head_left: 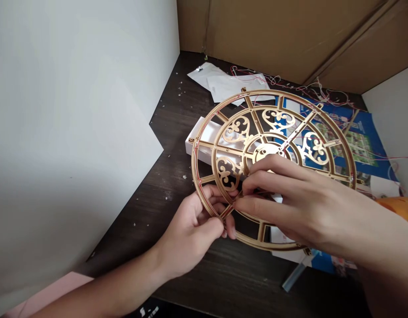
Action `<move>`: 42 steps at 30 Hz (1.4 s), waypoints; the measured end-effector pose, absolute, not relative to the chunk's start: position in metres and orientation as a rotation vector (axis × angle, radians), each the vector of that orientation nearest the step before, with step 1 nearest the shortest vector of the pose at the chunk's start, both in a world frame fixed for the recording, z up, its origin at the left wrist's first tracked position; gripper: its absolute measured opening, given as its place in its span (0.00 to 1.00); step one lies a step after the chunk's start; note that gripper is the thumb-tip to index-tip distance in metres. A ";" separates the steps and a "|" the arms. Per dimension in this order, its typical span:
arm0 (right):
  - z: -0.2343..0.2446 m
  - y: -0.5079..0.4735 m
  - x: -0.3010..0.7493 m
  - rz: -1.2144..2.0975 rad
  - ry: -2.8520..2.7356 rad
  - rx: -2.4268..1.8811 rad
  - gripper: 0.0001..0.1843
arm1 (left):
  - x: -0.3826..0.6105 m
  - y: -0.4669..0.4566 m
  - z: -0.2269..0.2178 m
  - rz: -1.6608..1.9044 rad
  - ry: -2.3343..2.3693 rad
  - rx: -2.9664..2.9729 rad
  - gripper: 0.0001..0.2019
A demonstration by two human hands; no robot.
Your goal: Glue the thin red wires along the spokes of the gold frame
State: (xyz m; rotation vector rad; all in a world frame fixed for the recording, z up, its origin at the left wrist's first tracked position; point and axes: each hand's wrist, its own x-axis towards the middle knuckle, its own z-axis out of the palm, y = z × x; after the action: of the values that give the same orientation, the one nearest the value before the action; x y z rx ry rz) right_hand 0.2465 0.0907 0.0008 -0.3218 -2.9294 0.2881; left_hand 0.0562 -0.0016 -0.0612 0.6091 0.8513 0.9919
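A round gold-coloured wheel frame (209, 143) with spokes and scrollwork panels is held up, tilted, above the dark table. My left hand (199, 221) grips its lower-left rim, thumb on the near side and fingers behind. Bent over the lower middle is my right hand (290, 194), its thumb and fingertips drawn together at the spoke close to my left fingers. What those fingertips pinch is hidden. Thin red wire (200, 181) runs along the channel of the outer ring.
An open white box (192, 137) lies beneath the wheel. White bags (224, 86) and tangled red and white wires (323, 92) lie at the back. A blue printed sheet (378, 141), a clear glue stick (295, 277) and something orange (398, 206) are on the right. White board (91, 110) stands left.
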 end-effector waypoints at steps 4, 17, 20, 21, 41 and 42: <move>0.000 0.091 0.245 0.285 -2.922 -0.331 0.19 | 0.056 -0.001 -0.057 0.975 0.873 0.616 0.14; 0.001 0.088 0.243 0.290 -2.943 -0.369 0.19 | 0.059 0.001 -0.053 0.971 0.890 0.623 0.14; 0.001 0.088 0.244 0.288 -2.949 -0.382 0.18 | 0.061 0.002 -0.051 0.977 0.882 0.612 0.15; 0.001 0.088 0.244 0.292 -2.943 -0.383 0.18 | 0.061 0.002 -0.051 0.982 0.885 0.604 0.16; 0.004 0.090 0.244 0.300 -2.920 -0.367 0.13 | 0.064 -0.003 -0.056 1.004 0.920 0.608 0.16; 0.004 0.089 0.243 0.305 -2.918 -0.379 0.13 | 0.064 -0.003 -0.056 1.007 0.919 0.614 0.16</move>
State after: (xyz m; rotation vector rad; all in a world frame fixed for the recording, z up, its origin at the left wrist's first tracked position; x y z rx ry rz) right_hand 0.2429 0.0891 0.0039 -0.3792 -2.9180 0.3046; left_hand 0.0635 -0.0032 -0.0562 0.6138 0.9187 1.0072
